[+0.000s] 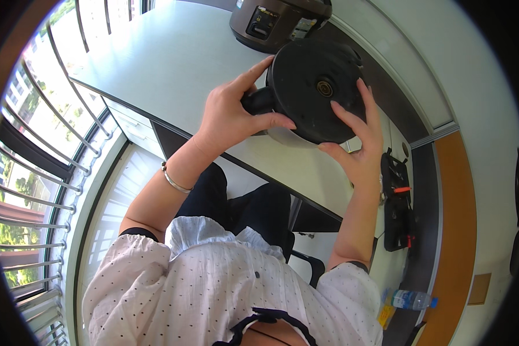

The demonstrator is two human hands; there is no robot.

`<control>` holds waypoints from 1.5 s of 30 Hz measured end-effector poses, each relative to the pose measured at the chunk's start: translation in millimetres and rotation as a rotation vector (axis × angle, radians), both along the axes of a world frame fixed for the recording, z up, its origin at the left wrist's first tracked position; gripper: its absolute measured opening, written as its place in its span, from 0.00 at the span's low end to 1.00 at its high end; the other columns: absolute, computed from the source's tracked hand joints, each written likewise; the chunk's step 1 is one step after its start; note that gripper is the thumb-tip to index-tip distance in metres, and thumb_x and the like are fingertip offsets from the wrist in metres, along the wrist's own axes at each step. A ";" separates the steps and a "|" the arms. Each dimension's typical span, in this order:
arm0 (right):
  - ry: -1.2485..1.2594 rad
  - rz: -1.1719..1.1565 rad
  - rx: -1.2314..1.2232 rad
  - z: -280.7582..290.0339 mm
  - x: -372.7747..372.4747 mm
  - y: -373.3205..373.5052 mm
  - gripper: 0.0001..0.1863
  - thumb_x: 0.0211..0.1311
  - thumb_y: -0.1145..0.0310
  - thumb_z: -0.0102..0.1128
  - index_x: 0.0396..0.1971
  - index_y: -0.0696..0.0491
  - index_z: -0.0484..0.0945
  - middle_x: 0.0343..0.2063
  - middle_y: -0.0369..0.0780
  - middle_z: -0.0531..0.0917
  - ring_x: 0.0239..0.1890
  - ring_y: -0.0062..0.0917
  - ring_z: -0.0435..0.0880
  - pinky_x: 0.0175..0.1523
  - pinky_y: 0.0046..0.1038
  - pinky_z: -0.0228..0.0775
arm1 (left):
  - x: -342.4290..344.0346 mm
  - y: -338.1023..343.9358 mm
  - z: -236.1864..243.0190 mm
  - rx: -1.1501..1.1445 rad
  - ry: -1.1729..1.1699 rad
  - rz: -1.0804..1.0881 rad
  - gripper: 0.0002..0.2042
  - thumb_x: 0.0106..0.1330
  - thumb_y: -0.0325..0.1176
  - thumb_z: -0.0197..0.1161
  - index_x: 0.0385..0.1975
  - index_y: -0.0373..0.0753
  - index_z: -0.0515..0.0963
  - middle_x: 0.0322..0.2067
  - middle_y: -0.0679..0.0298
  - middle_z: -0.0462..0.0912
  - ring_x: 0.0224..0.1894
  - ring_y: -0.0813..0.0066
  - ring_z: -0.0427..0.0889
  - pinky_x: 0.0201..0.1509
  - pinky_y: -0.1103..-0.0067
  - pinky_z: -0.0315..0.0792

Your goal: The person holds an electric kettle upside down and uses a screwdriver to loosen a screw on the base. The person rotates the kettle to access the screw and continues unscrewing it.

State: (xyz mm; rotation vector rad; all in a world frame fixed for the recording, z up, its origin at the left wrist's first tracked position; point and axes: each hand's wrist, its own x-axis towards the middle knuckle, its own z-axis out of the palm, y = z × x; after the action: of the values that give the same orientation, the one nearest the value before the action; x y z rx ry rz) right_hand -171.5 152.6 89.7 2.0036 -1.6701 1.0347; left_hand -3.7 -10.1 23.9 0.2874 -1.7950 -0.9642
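A black round appliance, likely an electric kettle (303, 81), is raised above the desk with its flat face and small central brass connector showing. My left hand (233, 112) is closed around the black handle on its left side, thumb lying on the round face. My right hand (360, 141) grips the right side, with fingertips pressed on the face and thumb at the lower rim. A paler part of the appliance peeks out below the black disc.
A brown electric cooker (271, 17) stands on the pale desk (144, 63). At right lie a black case with tools (396, 213) and a water bottle (415, 300). A barred window (29, 190) is at left; my legs are under the desk.
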 end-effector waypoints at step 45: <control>-1.011 -0.119 -0.464 -127.9 16.6 20.3 0.44 0.36 0.78 0.52 0.63 0.52 0.55 0.54 0.43 0.69 0.58 0.33 0.68 0.63 0.35 0.59 | 10.6 27.1 -63.2 -0.403 -0.068 -0.059 0.53 0.29 0.61 0.71 0.59 0.33 0.65 0.24 0.64 0.70 0.28 0.66 0.72 0.45 0.71 0.65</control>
State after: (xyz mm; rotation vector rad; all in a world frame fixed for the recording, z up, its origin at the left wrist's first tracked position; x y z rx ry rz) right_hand -154.9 172.9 -38.2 1.0840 -1.6503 2.3515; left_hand 6.9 17.0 -39.3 0.0133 -2.0212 -0.6178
